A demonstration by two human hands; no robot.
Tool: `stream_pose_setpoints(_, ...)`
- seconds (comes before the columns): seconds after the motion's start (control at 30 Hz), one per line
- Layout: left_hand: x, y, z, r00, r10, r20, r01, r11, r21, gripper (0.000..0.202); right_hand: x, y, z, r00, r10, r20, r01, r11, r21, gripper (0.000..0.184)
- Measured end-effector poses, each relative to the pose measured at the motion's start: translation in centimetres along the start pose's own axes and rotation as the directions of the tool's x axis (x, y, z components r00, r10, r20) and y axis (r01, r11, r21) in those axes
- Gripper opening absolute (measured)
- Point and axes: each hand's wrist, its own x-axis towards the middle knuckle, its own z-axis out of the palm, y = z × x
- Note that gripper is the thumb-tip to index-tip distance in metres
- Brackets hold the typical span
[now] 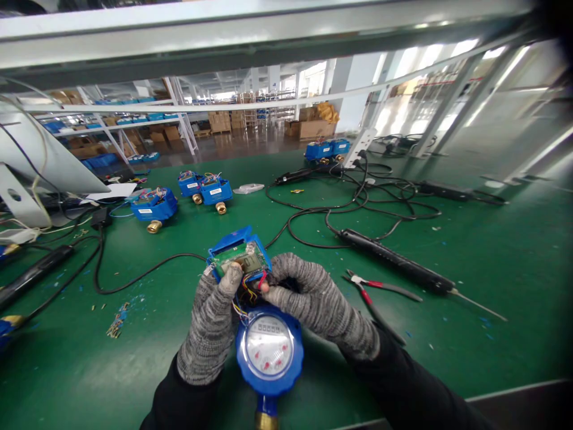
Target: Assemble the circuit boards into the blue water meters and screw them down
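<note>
A blue water meter (270, 349) with a round dial lies on the green bench in front of me, its brass fitting toward the near edge. Above it a blue electronic module (239, 252) with a green circuit board and small display is tilted up, joined to the meter by coloured wires (248, 292). My left hand (210, 322), in a grey knit glove, has its fingers closed on the module's lower left edge. My gloved right hand (313, 298) pinches at the wires under the module's right side.
Red-handled pliers (373, 286) and a black electric screwdriver (398, 263) lie to the right. Black cables (358, 203) loop across the bench. Several more blue meters (154, 206) stand at the back left. A monitor's back (40, 155) is at far left.
</note>
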Motion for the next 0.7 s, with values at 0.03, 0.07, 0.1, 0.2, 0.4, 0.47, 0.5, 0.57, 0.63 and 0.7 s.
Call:
stream_pose_setpoints(0.03,0.0,0.1,0.0,1.000,-0.002,0.018,0.002,1.000,-0.010,0.019,0.0,-0.1,-0.3,0.999,0.024,0.037,-0.027,0.996,0.082,0.010)
stream_pose_setpoints(0.07,0.0,0.2,0.0,0.999,-0.005,0.043,0.006,1.000,-0.023,0.019,0.0,-0.3,-0.7,0.996,0.052,0.071,-0.063,0.985,0.163,0.011)
stream_pose_setpoints(0.1,0.1,0.4,0.0,0.997,-0.014,0.079,0.016,0.999,-0.035,0.019,0.0,-0.4,-1.1,0.992,0.079,0.096,-0.100,0.968,0.229,0.011)
stream_pose_setpoints(0.2,0.2,0.8,0.0,0.979,-0.040,0.199,0.047,0.998,-0.031,0.017,0.0,-0.9,-2.0,0.983,0.135,0.127,-0.169,0.936,0.308,0.010)
stream_pose_setpoints(0.4,0.5,1.4,-0.4,0.977,-0.054,0.206,0.029,0.992,0.122,0.017,0.1,-1.1,-2.4,0.975,0.105,0.197,-0.141,0.974,0.178,0.012)
stream_pose_setpoints(0.47,0.5,1.5,-0.5,0.981,-0.061,0.184,0.034,0.989,0.143,0.024,0.1,-1.0,-2.5,0.990,0.000,0.138,0.015,0.994,-0.108,0.010)
stream_pose_setpoints(0.5,0.6,1.5,-0.5,0.984,-0.053,0.170,0.027,0.989,0.149,0.027,0.0,-0.9,-2.6,0.991,-0.088,0.098,0.113,0.947,-0.301,0.009)
stream_pose_setpoints(0.57,0.6,1.4,-0.4,0.987,-0.029,0.158,0.003,0.987,0.162,0.027,0.0,-0.9,-2.9,0.963,-0.263,0.053,0.240,0.760,-0.604,0.006)
stream_pose_setpoints(0.63,0.5,1.3,-0.1,0.987,-0.003,0.159,-0.024,0.985,0.169,0.026,0.1,-1.0,-3.3,0.942,-0.331,0.049,0.275,0.684,-0.676,0.004)
stream_pose_setpoints(0.7,0.3,1.2,0.2,0.989,0.029,0.147,-0.053,0.985,0.164,0.029,0.1,-1.2,-3.7,0.952,-0.305,0.041,0.266,0.748,-0.608,0.004)
